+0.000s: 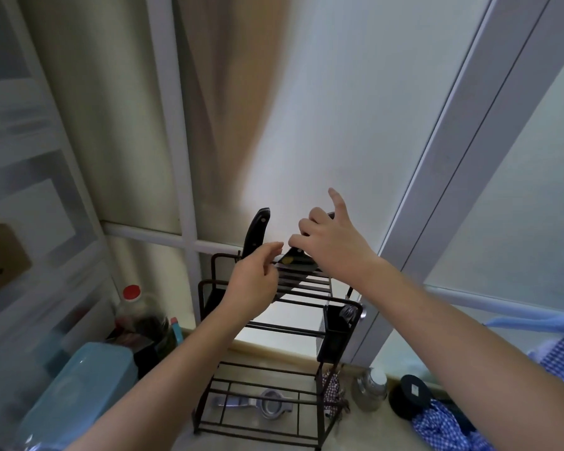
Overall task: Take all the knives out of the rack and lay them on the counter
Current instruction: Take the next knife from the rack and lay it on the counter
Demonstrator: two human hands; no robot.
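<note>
Two bare forearms reach up from the bottom edge toward a dark wire rack (306,292) that stands on a pale counter (365,428) against a frosted window. Largest of the loose things is a light blue plastic tub (79,395) at the lower left, with a red-capped bottle (134,307) behind it. Blue checked cloth (437,424) lies bunched on the counter at the lower right, near a round black lid (411,395) and a small steel shaker (372,388). Under the rack's lowest bars lies a metal squeezer (267,406), and a dark utensil cup (334,333) hangs on the rack's right side.

At the rack's top, the right hand (332,242) is closed around the black handle of a knife (295,257), fingers curled over it and the index finger pointing up and away; the handle is tilted and its blade runs down into the slots, mostly hidden by the hands. The left hand (254,275) hovers just beside that handle, fingers loosely curled with a narrow gap between thumb and fingertips, gripping nothing that can be seen. A second knife (256,232) stands in the rack behind the left hand, its black riveted handle rising above the top bar, untouched
</note>
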